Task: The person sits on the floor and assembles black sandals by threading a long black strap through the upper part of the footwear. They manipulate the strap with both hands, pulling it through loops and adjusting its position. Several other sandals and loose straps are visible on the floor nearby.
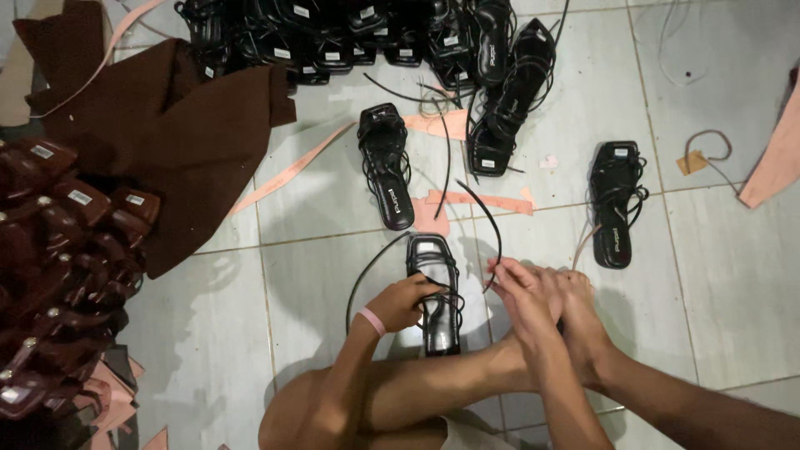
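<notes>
Lying lengthwise away from the person on the floor tiles, the black strappy sandal is being gripped by the left hand, while the right hand is pinching its loose strap.

Sandal lies between both hands, left hand on it, right hand beside

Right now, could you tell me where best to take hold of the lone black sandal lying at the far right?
Grip the far-right sandal across its bare heel end, nearest you, coming from above. It lies flat on the tile floor with nothing touching it, and its straps crowd the far half, so the sole's narrow edges are probably the easiest hold.
</notes>
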